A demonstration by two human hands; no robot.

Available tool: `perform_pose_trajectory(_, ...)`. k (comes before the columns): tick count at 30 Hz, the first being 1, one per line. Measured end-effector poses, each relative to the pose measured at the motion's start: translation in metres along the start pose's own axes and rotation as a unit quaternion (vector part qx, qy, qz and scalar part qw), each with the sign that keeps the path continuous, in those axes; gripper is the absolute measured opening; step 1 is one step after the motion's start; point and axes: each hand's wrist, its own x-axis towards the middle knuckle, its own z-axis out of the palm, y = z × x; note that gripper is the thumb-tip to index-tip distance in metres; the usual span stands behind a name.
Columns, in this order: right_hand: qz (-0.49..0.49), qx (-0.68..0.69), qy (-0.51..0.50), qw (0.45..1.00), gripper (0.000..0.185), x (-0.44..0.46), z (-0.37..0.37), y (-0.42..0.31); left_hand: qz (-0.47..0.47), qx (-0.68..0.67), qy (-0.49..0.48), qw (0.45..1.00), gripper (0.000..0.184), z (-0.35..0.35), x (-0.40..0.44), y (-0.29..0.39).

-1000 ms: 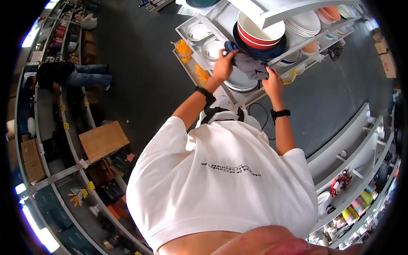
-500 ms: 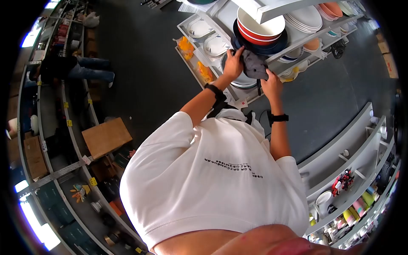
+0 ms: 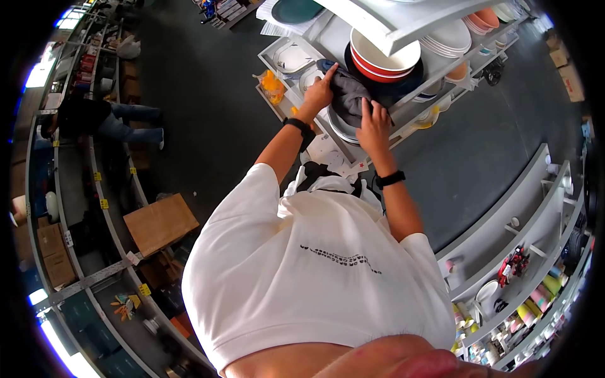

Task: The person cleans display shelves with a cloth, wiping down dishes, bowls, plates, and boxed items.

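A dark grey cloth (image 3: pixel 348 94) lies loosely spread over stacked plates at the shelf's near corner, just left of a big bowl stack. My left hand (image 3: pixel 318 96) is closed at the cloth's left edge, its index finger stretched along the fabric. The rest of its fingers are partly hidden. On the right side of the cloth rests my right hand (image 3: pixel 374 131), open, with its fingers extended over the fabric. Below the cloth shows the rim of a pale plate stack (image 3: pixel 342 130). Nested cream-and-red bowls (image 3: pixel 386 53) stand beyond it.
An upper white shelf board (image 3: pixel 403 38) overhangs the bowls. White rectangular dishes (image 3: pixel 293 58) and an orange-yellow package (image 3: pixel 272 87) sit to the left. Another person (image 3: pixel 104 120) is by the left racks, near a cardboard box (image 3: pixel 161 223). Curved shelves (image 3: pixel 504 239) stand at right.
The cloth was bunched up between both hands and is now spread out over the plates. My hands moved left and slightly down, and the right hand's fingers straightened.
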Motion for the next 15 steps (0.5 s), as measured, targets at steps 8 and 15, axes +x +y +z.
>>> perform_pose_trajectory(8, -0.005, -0.116, -0.046, 0.992, 0.045, 0.045, 0.041, -0.032, 0.016, 0.051, 0.013, 0.998, 0.083, -0.029, 0.047, -0.04)
perform_pose_trajectory(15, -0.041, -0.15, -0.045, 0.987, 0.042, 0.092, 0.082, -0.046, 0.115, 0.11, 0.188, 0.969, 0.073, -0.035, 0.061, -0.099)
